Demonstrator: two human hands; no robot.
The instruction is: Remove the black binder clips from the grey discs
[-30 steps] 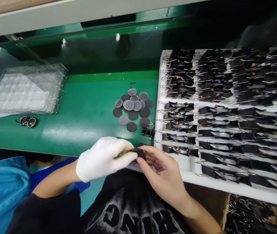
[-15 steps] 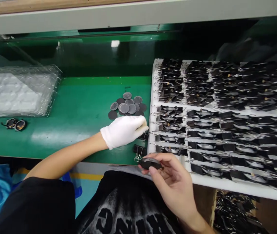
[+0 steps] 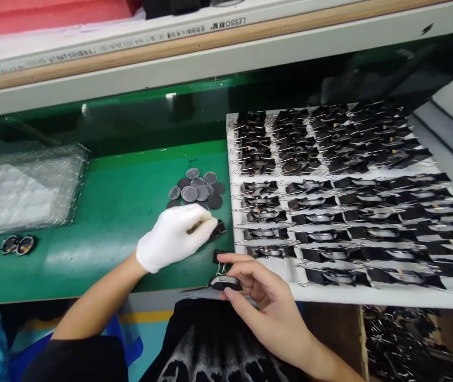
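My left hand (image 3: 176,233), in a white glove, is closed with thumb and fingers pinching a black binder clip (image 3: 219,229) by its wire handles. My bare right hand (image 3: 268,305) grips a round grey-and-black piece (image 3: 223,283) at the table's front edge, thumb below and fingers above. A second binder clip (image 3: 220,258) stands on the table just beyond that piece, close to my right index fingertip; whether they touch I cannot tell. Behind my left hand lies a loose pile of dark and greyish round discs (image 3: 196,190).
On the right, a white foam tray (image 3: 290,268) bears rows of clipped black pieces. Clear plastic trays (image 3: 23,185) are stacked at left, with two small round amber-and-black pieces (image 3: 18,245) in front. Below right, a box holds many binder clips (image 3: 401,339). A ledge (image 3: 130,66) crosses the back.
My view has tilted up and shifted. My left hand now shows a binder clip in its fingers, lifted from beside the foam tray. My right hand still holds the round piece, now nearer the other clip.
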